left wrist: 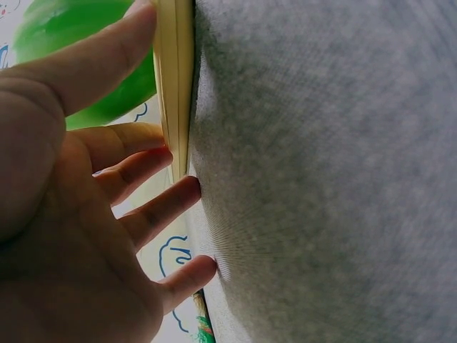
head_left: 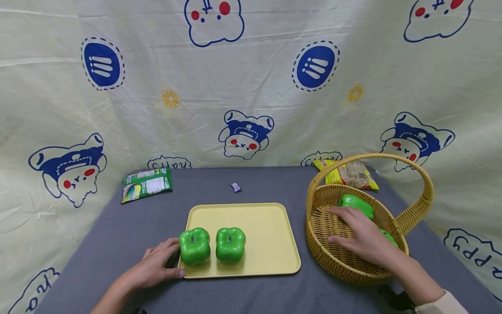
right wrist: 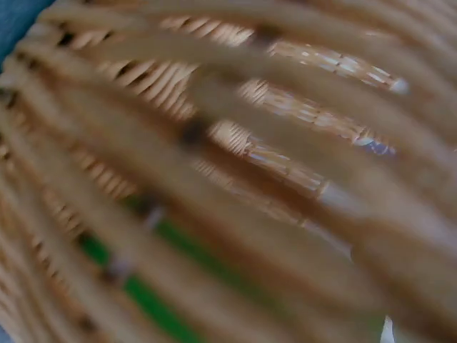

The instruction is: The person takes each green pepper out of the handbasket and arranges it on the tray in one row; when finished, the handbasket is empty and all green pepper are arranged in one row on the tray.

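Two green bell peppers, one on the left (head_left: 194,246) and one beside it (head_left: 230,245), stand on the left half of a pale yellow tray (head_left: 270,240). My left hand (head_left: 154,264) touches the tray's left edge with thumb and fingertips; in the left wrist view its fingers are fairly straight against the rim. Inside a wicker basket (head_left: 333,266) at the right, my right hand (head_left: 362,237) reaches with fingers extended, nearest to a green pepper (head_left: 357,206). Another green pepper (head_left: 389,237) is partly hidden behind that hand. Blurred basket weave (right wrist: 235,164) fills the right wrist view, with green behind it.
A green packet (head_left: 147,184) lies at the back left of the grey table (head_left: 219,296). Behind the basket, under its tall arched handle (head_left: 425,192), is a yellow packet (head_left: 349,175). A small purple wrapper (head_left: 235,187) lies beyond the tray.
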`<state>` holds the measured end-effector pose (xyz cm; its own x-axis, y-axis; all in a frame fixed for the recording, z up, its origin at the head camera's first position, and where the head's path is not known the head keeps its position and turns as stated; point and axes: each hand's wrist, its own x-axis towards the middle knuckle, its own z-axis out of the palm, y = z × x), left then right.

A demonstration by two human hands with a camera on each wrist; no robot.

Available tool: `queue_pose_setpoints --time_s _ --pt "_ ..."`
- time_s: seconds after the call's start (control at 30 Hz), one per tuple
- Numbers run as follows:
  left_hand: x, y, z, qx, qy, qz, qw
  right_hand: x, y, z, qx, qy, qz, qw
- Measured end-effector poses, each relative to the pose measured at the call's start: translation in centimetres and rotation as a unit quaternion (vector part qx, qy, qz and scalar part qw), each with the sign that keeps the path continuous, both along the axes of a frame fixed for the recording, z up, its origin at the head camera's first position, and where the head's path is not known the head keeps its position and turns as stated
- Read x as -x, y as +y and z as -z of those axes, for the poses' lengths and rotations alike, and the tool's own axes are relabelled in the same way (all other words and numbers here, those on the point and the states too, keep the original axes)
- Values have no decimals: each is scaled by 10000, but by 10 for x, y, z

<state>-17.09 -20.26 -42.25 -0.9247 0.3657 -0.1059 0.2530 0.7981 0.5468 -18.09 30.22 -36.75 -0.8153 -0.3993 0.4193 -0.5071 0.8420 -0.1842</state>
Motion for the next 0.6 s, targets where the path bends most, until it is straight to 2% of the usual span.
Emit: queue_pose_setpoints --time_s 0.27,0.6 --pt "0 0 0 -5 1 -8 10000 4 10 5 -147 -390 247 9988" --pt "0 -1 1 -55 7 48 10000 4 19 7 -285 -460 319 9980"
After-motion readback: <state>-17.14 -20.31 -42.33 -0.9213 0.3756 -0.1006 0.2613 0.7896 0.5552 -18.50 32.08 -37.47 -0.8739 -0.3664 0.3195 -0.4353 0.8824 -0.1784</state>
